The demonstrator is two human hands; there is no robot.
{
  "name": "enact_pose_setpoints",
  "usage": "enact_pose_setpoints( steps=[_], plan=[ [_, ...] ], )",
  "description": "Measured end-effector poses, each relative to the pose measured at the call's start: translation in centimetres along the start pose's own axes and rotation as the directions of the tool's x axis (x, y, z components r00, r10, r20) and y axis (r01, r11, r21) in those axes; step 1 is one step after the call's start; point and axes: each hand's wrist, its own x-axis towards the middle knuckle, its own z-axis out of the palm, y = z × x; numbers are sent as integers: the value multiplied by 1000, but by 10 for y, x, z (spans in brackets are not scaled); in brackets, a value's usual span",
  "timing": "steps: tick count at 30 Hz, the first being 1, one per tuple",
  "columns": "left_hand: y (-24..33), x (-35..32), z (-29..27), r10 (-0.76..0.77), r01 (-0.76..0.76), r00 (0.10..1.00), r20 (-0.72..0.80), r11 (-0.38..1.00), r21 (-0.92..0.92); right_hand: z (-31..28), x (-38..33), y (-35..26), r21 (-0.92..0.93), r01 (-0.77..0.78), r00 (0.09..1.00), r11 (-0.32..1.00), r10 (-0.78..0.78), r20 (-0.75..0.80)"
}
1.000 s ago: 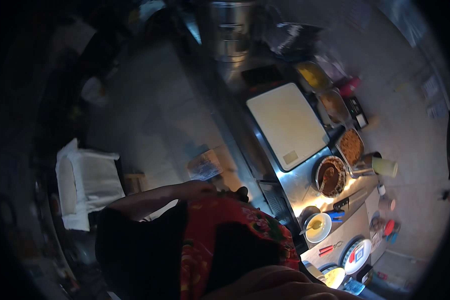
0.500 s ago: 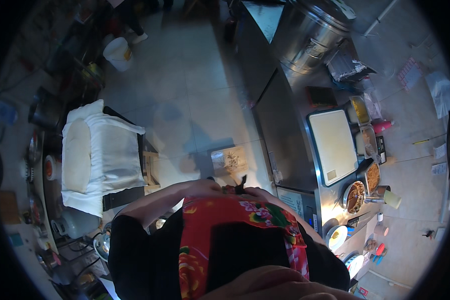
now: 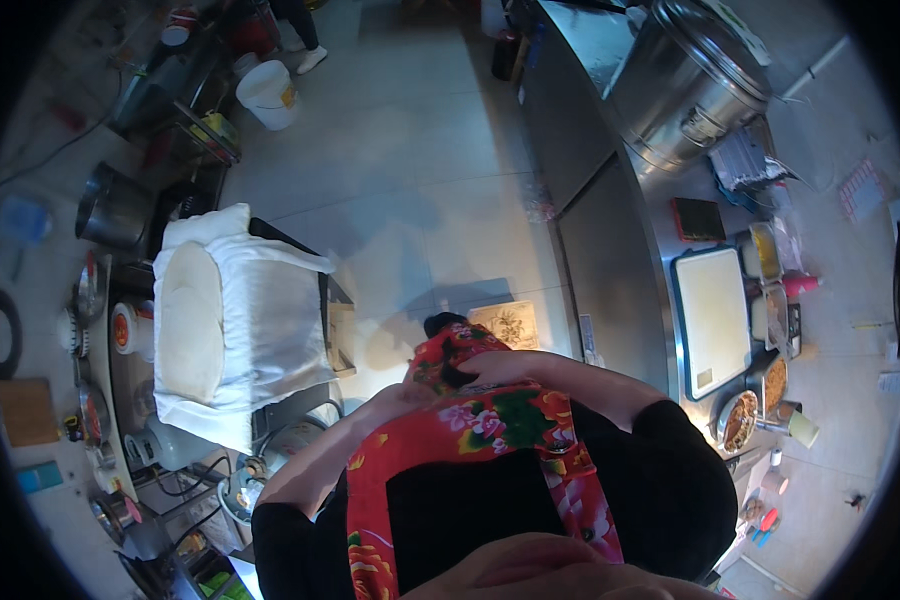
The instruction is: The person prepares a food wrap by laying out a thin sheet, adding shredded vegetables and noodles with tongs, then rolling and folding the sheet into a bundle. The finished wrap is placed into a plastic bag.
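Both hands are at the front of my red floral apron (image 3: 490, 420), close against my waist. My left hand (image 3: 412, 396) rests at the left side of the apron cloth, its fingers mostly hidden. From the right, my right hand (image 3: 500, 368) reaches across the apron with its fingers toward the left. A small dark patch shows in the cloth beside those fingers; I cannot make out what it is. Beyond my hands the lower apron bulges forward, with a dark shoe tip (image 3: 442, 322) past it.
To the left, a white cloth (image 3: 280, 310) covers a stand and bears a flat pale dough sheet (image 3: 192, 320). The steel counter (image 3: 635, 235) at right carries a white cutting board (image 3: 715, 320), a bowl of food (image 3: 740, 420) and a large steel pot (image 3: 685, 95). A white bucket (image 3: 268, 95) stands ahead.
The view has shifted, so the surroundings sit differently. My hands have moved left across the apron, and its lower part now shows beyond them. One foot has come into view ahead.
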Motion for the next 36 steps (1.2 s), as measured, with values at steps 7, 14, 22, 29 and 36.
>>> enact_pose_setpoints(
  steps=[7,14,22,29,36],
  plan=[
    [25,46,-60,58,-42,989,-135,992,115,-97,60,8,-196,20,963,980,34,268],
    [119,158,-179,139,-124,990,19,934,-334,-230,90,43,-118,69,981,991,-89,-175],
    [299,245,-236,89,-88,996,-25,995,43,-362,80,57,498,76,968,864,56,-243],
    [419,307,-265,122,-240,962,246,807,539,-434,80,63,485,2,864,875,243,-441],
    [528,416,-314,5,-391,844,537,692,608,-505,96,67,628,488,608,606,280,-743]
  ],
)
